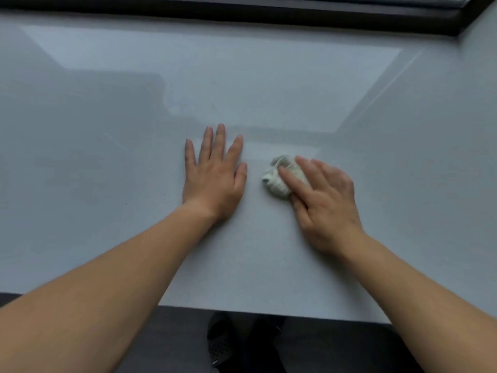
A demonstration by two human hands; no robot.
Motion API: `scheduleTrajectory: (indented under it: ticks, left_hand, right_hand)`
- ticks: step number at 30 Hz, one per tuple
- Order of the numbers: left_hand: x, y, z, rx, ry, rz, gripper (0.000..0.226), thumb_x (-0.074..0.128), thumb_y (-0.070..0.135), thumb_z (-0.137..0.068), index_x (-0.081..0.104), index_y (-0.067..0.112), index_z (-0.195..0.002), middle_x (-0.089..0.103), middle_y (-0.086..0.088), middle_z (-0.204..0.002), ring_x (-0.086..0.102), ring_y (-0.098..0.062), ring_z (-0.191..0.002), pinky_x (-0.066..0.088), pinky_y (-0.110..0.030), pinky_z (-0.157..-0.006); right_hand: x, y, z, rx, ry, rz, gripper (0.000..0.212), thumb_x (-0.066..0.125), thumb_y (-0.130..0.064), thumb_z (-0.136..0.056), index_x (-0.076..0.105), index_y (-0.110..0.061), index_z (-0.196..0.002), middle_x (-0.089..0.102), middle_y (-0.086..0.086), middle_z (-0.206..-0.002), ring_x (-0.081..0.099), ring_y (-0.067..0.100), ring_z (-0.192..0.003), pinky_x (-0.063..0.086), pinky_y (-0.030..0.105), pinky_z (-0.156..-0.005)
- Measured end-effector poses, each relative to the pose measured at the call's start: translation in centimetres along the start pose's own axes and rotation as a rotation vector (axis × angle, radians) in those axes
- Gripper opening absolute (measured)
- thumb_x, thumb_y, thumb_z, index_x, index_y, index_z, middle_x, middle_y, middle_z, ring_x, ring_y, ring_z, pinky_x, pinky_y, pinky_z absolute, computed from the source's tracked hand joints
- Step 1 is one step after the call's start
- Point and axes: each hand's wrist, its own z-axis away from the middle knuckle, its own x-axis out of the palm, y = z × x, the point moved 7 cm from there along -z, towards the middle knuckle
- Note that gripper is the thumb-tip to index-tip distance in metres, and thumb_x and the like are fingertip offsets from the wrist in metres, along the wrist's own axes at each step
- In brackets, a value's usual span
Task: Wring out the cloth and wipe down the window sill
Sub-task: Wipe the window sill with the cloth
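wiping judged underway: cloth point(274, 184) is pressed to window sill point(242, 90) by near-straight fingers point(309, 165) of right hand point(325, 200), left hand point(215, 184) splayed flat; a sideways sweep is called for.

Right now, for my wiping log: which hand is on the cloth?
The right hand: its fingers rest on the bunched cloth. The left hand lies flat on the sill, apart from it.

Indoors: window sill point(107, 238), dark frame point(242, 12)
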Motion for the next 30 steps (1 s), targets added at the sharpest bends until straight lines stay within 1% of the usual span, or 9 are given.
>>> scheduleTrajectory:
  ticks: [4,7,11,15,17,21,23,28,30]
  left_hand:
    - [-2.0,-0.3,1.1,0.006,0.152,0.336,0.045,0.047,0.024,-0.099,0.044,0.017,-0.144,0.031,-0.01,-0.158,0.018,-0.022,-0.15,-0.002,-0.047,-0.121]
    - [-2.9,-0.3,3.9,0.049,0.209,0.388,0.041,0.049,0.014,-0.092,0.055,0.012,-0.133,0.046,-0.012,-0.148,0.031,-0.026,-0.144,0.005,-0.051,-0.121]
    - [-1.5,-0.8,8.4,0.034,0.102,0.228,0.049,0.038,0.03,-0.092,0.05,0.02,-0.138,0.033,-0.011,-0.157,0.018,-0.027,-0.149,-0.002,-0.054,-0.12]
    - [0.2,-1.5,10.5,0.036,-0.011,0.053,0.062,0.022,0.044,-0.094,0.024,0.029,-0.154,0.003,-0.003,-0.166,-0.006,-0.021,-0.152,-0.01,-0.052,-0.119]
    - [0.5,-1.5,10.4,0.034,-0.021,0.017,0.064,0.019,0.046,-0.093,0.019,0.03,-0.155,0.0,-0.002,-0.166,-0.009,-0.02,-0.151,-0.01,-0.052,-0.119]
    - [0.6,-1.6,10.4,0.039,-0.014,0.026,0.064,0.019,0.046,-0.093,0.018,0.03,-0.155,0.001,-0.002,-0.166,-0.009,-0.02,-0.151,-0.01,-0.052,-0.119]
    - [0.7,-1.7,10.5,0.041,-0.01,0.032,0.062,0.021,0.046,-0.094,0.018,0.03,-0.155,0.001,-0.002,-0.166,-0.008,-0.02,-0.151,-0.01,-0.052,-0.119]
    - [0.4,-1.4,10.3,-0.007,0.023,0.106,0.055,0.039,0.035,-0.095,0.032,0.029,-0.15,0.011,-0.004,-0.165,0.0,-0.022,-0.151,-0.009,-0.055,-0.119]
    - [-0.3,-1.0,9.8,-0.082,0.058,0.21,0.048,0.045,0.029,-0.093,0.044,0.027,-0.141,0.022,-0.006,-0.161,0.007,-0.024,-0.15,-0.009,-0.059,-0.117]
  right_hand:
    - [-0.2,-0.6,0.9,0.339,0.113,-0.057,0.051,0.043,-0.033,-0.098,0.037,-0.041,-0.148,0.03,-0.001,-0.159,0.026,0.028,-0.143,0.015,0.049,-0.115]
    - [1.0,-5.1,5.2,0.161,0.101,-0.015,0.056,0.048,-0.033,-0.093,0.04,-0.039,-0.148,0.034,0.001,-0.157,0.031,0.03,-0.14,0.018,0.051,-0.112]
    - [1.0,-4.2,7.3,-0.048,0.01,0.022,0.052,0.045,-0.038,-0.094,0.042,-0.042,-0.146,0.039,-0.001,-0.155,0.037,0.03,-0.138,0.019,0.046,-0.112]
    - [0.1,-2.9,7.2,0.279,0.11,-0.047,0.049,0.043,-0.036,-0.096,0.045,-0.039,-0.145,0.038,0.0,-0.155,0.035,0.031,-0.138,0.02,0.049,-0.112]
    - [0.6,-5.6,9.0,0.314,0.18,-0.041,0.05,0.046,-0.035,-0.094,0.046,-0.036,-0.144,0.041,0.003,-0.153,0.037,0.032,-0.136,0.024,0.052,-0.11]
    - [2.4,-9.4,13.2,-0.054,0.095,0.027,0.054,0.048,-0.037,-0.092,0.042,-0.039,-0.146,0.04,0.001,-0.153,0.038,0.03,-0.137,0.024,0.05,-0.111]
    - [1.9,-7.6,13.3,-0.1,0.071,0.04,0.053,0.048,-0.037,-0.092,0.045,-0.039,-0.144,0.043,0.001,-0.152,0.042,0.031,-0.134,0.027,0.049,-0.109]
    - [0.5,-3.9,12.0,0.4,0.169,-0.045,0.05,0.045,-0.037,-0.094,0.047,-0.036,-0.144,0.04,0.005,-0.153,0.037,0.034,-0.136,0.024,0.052,-0.111]
    - [1.3,-6.4,12.9,0.315,0.153,0.0,0.053,0.041,-0.038,-0.094,0.041,-0.037,-0.147,0.035,0.003,-0.156,0.032,0.031,-0.139,0.02,0.053,-0.112]
